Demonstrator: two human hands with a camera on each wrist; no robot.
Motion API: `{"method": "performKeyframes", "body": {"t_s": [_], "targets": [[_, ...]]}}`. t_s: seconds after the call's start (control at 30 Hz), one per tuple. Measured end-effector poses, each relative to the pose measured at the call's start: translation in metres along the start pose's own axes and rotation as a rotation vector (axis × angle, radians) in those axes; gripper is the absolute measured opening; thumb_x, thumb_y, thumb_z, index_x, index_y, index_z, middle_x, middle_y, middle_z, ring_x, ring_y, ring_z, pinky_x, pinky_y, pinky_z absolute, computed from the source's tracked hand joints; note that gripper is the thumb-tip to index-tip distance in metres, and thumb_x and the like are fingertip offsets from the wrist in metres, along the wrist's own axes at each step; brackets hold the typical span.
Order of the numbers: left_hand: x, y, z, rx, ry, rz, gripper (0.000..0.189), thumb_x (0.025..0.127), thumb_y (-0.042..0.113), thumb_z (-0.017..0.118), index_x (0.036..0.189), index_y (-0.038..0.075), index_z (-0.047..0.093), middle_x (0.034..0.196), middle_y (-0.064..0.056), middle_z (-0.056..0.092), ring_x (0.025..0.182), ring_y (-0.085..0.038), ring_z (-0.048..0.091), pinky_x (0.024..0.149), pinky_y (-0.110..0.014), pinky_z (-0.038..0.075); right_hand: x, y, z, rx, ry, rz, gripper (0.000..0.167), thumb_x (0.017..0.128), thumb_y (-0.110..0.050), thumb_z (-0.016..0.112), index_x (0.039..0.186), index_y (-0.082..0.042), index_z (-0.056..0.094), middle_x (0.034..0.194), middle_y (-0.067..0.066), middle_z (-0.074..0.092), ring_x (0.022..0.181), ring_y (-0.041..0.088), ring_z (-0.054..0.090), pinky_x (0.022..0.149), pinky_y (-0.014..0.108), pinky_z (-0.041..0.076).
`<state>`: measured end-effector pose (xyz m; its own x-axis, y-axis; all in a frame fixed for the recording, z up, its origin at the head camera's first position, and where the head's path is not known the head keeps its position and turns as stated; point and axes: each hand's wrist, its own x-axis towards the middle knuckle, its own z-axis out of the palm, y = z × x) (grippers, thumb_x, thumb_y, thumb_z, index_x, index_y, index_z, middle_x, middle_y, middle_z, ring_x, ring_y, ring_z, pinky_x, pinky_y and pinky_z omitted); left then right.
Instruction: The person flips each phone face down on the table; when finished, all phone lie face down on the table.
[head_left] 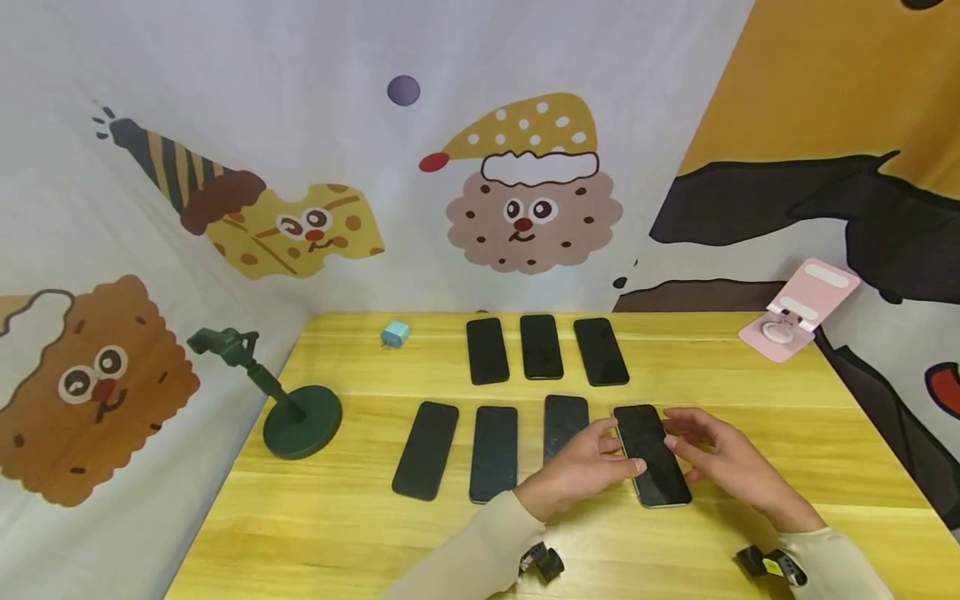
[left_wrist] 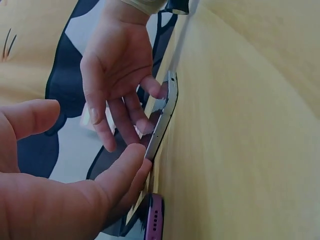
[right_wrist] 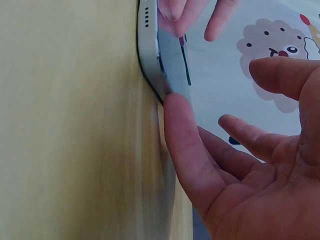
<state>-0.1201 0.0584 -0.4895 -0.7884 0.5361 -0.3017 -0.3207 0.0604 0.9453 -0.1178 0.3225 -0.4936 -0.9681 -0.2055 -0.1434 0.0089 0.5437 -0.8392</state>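
A black smartphone (head_left: 649,454) lies on the wooden table between both hands, dark screen up. My left hand (head_left: 581,467) is at its left side, the thumb reaching over the screen's edge. In the left wrist view, a finger of that hand touches the light side edge of the smartphone (left_wrist: 162,125). At the opposite side is my right hand (head_left: 723,458), fingers loosely bent. A fingertip of the right hand (right_wrist: 260,185) meets the phone's edge in the right wrist view. Partly behind my left hand lies another phone (head_left: 564,421), pinkish along its side in the left wrist view.
Two phones lie left of the hands, the nearer a dark phone (head_left: 494,454). Three more form a back row, including a middle phone (head_left: 542,347). A green stand (head_left: 303,421), a blue charger plug (head_left: 395,334) and a pink phone holder (head_left: 802,308) stand around. A printed curtain (head_left: 337,67) hangs behind.
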Motion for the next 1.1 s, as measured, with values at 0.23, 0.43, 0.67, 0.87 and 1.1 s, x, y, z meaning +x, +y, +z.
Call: {"method": "performKeyframes", "body": {"t_s": [0.23, 0.43, 0.67, 0.87, 1.1], "targets": [[0.001, 0.0, 0.004, -0.067, 0.014, 0.004, 0.077, 0.099, 0.017, 0.076, 0.164, 0.012, 0.034, 0.16, -0.023, 0.047, 0.138, -0.033, 0.06, 0.106, -0.044, 0.057, 0.0, -0.004, 0.003, 0.008, 0.021, 0.021, 0.059, 0.107, -0.032, 0.065, 0.153, 0.0, 0.047, 0.146, 0.029, 0.059, 0.12, 0.038, 0.066, 0.069, 0.035, 0.064], [0.001, 0.0, 0.007, -0.148, 0.051, 0.011, 0.076, 0.099, 0.014, 0.076, 0.163, 0.013, 0.036, 0.158, -0.025, 0.048, 0.135, -0.033, 0.062, 0.107, -0.047, 0.057, 0.001, -0.006, 0.006, 0.019, 0.043, 0.025, 0.057, 0.107, -0.031, 0.066, 0.151, 0.0, 0.048, 0.143, 0.029, 0.061, 0.116, 0.032, 0.068, 0.068, 0.037, 0.064], [-0.003, 0.001, 0.016, -0.126, 0.106, 0.012, 0.079, 0.097, 0.017, 0.078, 0.163, 0.015, 0.035, 0.147, -0.021, 0.06, 0.128, -0.03, 0.066, 0.109, -0.05, 0.054, 0.0, -0.006, 0.008, 0.053, 0.063, 0.035, 0.059, 0.106, -0.029, 0.067, 0.151, 0.003, 0.047, 0.143, 0.034, 0.06, 0.117, 0.038, 0.07, 0.075, 0.034, 0.066], [-0.003, 0.004, 0.023, -0.207, 0.154, 0.047, 0.087, 0.096, 0.013, 0.078, 0.167, 0.014, 0.027, 0.148, -0.019, 0.059, 0.127, -0.03, 0.065, 0.105, -0.053, 0.056, -0.002, -0.005, 0.01, 0.052, 0.072, 0.027, 0.059, 0.105, -0.028, 0.069, 0.149, 0.007, 0.05, 0.139, 0.035, 0.063, 0.112, 0.027, 0.073, 0.081, 0.03, 0.065], [0.002, 0.003, 0.024, -0.325, 0.192, 0.088, 0.08, 0.096, -0.001, 0.073, 0.165, 0.006, 0.032, 0.145, -0.016, 0.056, 0.119, -0.028, 0.066, 0.094, -0.049, 0.062, -0.001, -0.006, 0.018, 0.09, 0.057, -0.003, 0.057, 0.103, -0.024, 0.072, 0.146, 0.008, 0.053, 0.14, 0.033, 0.062, 0.109, 0.018, 0.072, 0.081, 0.03, 0.065]]}}
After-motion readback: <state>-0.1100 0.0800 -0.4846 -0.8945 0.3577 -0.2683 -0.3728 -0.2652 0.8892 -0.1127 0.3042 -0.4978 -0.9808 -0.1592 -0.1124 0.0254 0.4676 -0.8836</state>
